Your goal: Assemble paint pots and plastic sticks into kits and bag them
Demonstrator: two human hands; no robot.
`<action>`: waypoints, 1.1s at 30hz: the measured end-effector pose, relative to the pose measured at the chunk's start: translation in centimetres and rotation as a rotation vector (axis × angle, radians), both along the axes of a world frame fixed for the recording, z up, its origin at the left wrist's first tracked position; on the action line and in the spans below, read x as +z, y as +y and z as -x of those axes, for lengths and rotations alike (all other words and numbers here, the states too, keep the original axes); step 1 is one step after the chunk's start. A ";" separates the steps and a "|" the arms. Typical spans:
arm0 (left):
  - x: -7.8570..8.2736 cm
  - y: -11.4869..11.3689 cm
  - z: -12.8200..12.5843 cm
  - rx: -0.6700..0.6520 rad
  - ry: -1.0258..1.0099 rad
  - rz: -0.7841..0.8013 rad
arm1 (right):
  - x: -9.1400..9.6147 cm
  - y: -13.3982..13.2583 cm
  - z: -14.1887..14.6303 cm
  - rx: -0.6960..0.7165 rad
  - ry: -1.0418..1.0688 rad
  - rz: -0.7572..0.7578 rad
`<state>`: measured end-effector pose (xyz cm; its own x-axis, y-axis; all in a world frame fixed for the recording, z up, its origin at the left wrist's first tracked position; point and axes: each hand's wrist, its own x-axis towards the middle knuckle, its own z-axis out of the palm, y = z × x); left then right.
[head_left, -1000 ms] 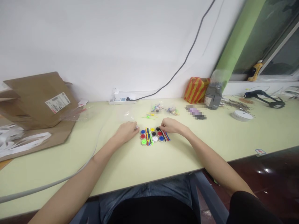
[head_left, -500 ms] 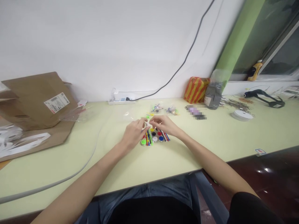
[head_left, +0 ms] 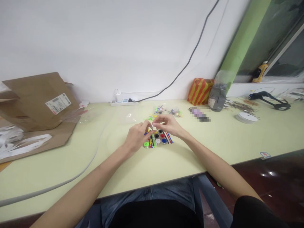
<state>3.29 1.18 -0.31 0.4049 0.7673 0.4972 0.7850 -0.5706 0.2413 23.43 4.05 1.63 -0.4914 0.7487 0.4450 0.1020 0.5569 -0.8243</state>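
Observation:
Fingers pinched, my left hand (head_left: pixel 137 135) and my right hand (head_left: pixel 169 125) meet over the table around a small white piece (head_left: pixel 152 126). It is too small and too covered by fingers to name. Just below them lie round coloured discs: a green disc (head_left: pixel 146 144), a white disc (head_left: pixel 158 141), a blue disc (head_left: pixel 164 141) and a red disc (head_left: pixel 162 136), among several others. Thin coloured plastic sticks with arrow-like ends (head_left: pixel 152 141) lie between the discs, and more sticks (head_left: pixel 168 137) lie at their right. My left fingers partly hide the discs on the left.
Clear bags of small coloured parts (head_left: pixel 175 111) lie behind my hands. A power strip (head_left: pixel 123 100) sits against the wall. At left stand a brown paper bag (head_left: pixel 30 101) and a grey cable (head_left: pixel 78 174); at right, a striped bag (head_left: pixel 199 91) and a white spool (head_left: pixel 246 117).
My right hand has shifted slightly, and the white piece between the fingertips is now tilted differently. More of the dark disc beside my right hand shows. The discs and sticks lie as before.

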 end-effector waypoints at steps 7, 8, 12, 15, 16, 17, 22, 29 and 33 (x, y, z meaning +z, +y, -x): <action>-0.4 1.9 1.5 0.141 0.039 0.027 | 0.3 1.8 -2.9 -0.501 -0.491 -0.313; -0.5 2.3 1.9 0.169 0.055 0.039 | 0.2 2.1 -3.3 -0.542 -0.580 -0.301; -0.9 3.6 3.6 0.256 0.186 0.120 | -0.3 3.0 -4.2 -0.583 -0.812 -0.205; -1.0 4.0 4.2 0.242 0.337 0.216 | -0.5 3.3 -4.5 -0.591 -0.901 -0.175; -1.0 4.0 4.3 0.227 0.373 0.234 | -0.5 3.4 -4.6 -0.594 -0.921 -0.168; -1.0 4.0 4.3 0.214 0.396 0.241 | -0.5 3.5 -4.7 -0.593 -0.941 -0.158; -1.0 3.8 4.3 0.182 0.387 0.222 | -0.8 3.9 -5.4 -0.464 -1.061 -0.075; -1.2 4.0 4.3 0.175 0.401 0.204 | -0.8 4.0 -5.8 -0.402 -1.038 -0.063; -1.4 4.0 4.4 0.180 0.397 0.202 | -0.7 3.9 -5.8 -0.429 -0.988 -0.038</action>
